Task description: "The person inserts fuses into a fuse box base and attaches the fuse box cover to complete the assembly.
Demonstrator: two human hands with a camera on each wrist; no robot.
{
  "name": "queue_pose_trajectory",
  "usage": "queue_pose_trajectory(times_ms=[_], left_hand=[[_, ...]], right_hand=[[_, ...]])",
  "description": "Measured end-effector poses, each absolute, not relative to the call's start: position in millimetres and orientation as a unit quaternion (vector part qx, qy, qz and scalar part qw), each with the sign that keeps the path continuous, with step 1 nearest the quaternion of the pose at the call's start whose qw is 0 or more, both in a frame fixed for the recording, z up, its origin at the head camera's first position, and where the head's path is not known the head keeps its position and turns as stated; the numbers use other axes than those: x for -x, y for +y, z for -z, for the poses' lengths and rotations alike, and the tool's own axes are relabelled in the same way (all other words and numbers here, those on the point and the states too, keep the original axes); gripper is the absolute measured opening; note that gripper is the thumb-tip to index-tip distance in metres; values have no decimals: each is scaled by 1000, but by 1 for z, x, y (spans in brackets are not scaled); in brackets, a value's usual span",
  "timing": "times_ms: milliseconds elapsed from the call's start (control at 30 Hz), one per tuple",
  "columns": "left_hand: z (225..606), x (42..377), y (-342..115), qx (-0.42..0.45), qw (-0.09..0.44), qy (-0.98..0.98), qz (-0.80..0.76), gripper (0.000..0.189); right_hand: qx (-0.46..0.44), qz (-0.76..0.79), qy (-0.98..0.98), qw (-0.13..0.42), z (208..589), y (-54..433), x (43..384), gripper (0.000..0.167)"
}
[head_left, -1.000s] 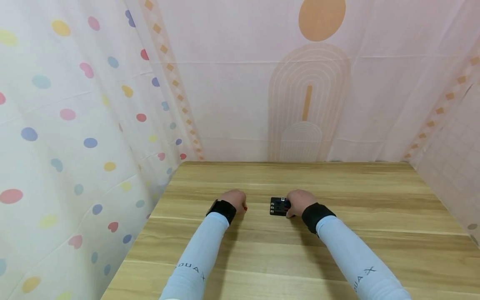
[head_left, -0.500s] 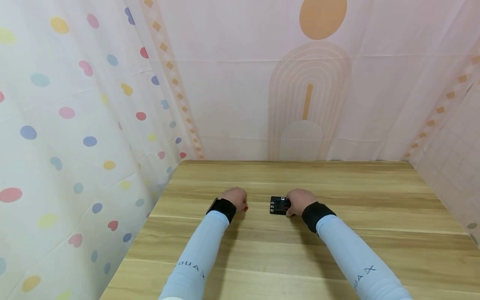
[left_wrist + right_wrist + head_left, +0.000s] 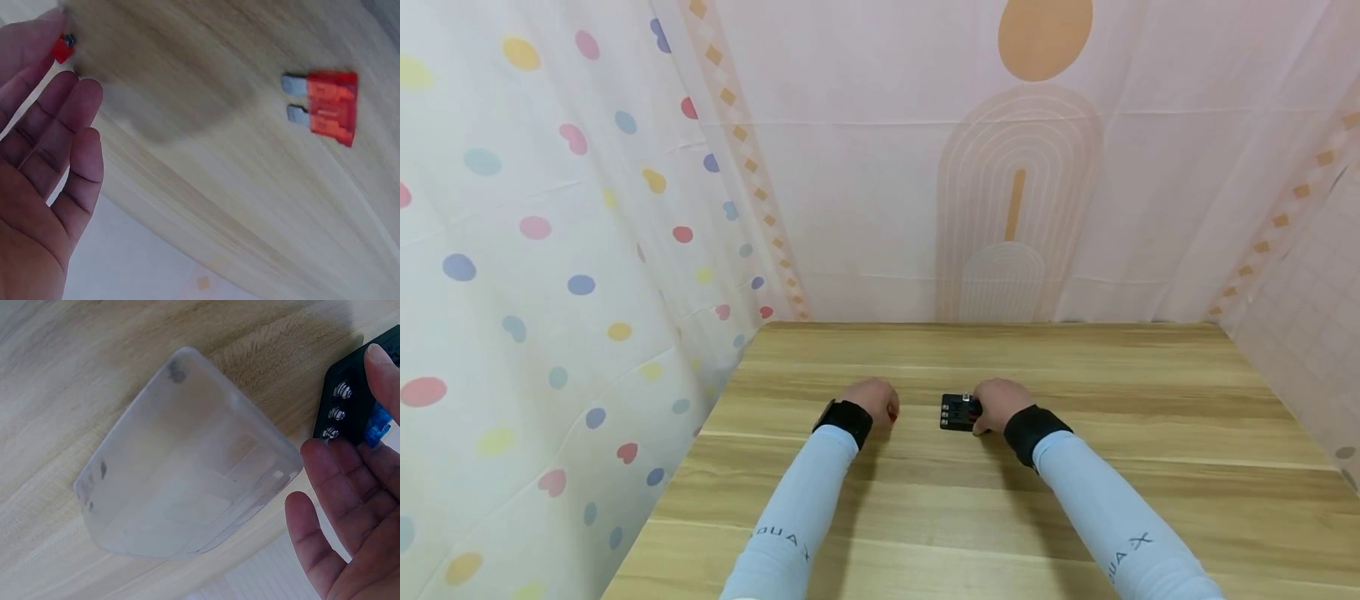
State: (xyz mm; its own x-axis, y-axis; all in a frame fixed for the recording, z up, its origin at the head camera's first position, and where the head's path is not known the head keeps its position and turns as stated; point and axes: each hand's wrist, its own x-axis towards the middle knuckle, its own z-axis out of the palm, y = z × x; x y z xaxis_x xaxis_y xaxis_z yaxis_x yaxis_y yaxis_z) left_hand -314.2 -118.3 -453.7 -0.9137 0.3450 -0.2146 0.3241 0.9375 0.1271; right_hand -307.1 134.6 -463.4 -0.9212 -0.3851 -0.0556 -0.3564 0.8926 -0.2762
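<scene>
My right hand [image 3: 995, 403] grips the right side of a small black fuse box [image 3: 957, 412] that sits on the wooden table [image 3: 970, 517]. The right wrist view shows a fingertip [image 3: 382, 367] on the fuse box [image 3: 349, 400], beside its row of screws and a blue fuse [image 3: 379, 422]. To the box's left, my left hand [image 3: 871, 397] rests on the table. Its fingertip [image 3: 37, 44] pinches a small red fuse [image 3: 62, 48]; the thumb is hidden. A second red blade fuse [image 3: 326, 107] lies loose on the wood, apart from that hand.
A translucent plastic cover [image 3: 181, 469] lies flat on the table by my right hand. Patterned curtains [image 3: 572, 250] close in the table on the left, back and right. Bare wood stretches in front of and behind both hands.
</scene>
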Motion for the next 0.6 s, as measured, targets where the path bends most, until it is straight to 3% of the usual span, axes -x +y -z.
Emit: queue_pose_trajectory(times_ms=[600], left_hand=[[458,314,-117,-186,87,978,-46,18]], right_hand=[[195,127,971,50,464,135,308,31]])
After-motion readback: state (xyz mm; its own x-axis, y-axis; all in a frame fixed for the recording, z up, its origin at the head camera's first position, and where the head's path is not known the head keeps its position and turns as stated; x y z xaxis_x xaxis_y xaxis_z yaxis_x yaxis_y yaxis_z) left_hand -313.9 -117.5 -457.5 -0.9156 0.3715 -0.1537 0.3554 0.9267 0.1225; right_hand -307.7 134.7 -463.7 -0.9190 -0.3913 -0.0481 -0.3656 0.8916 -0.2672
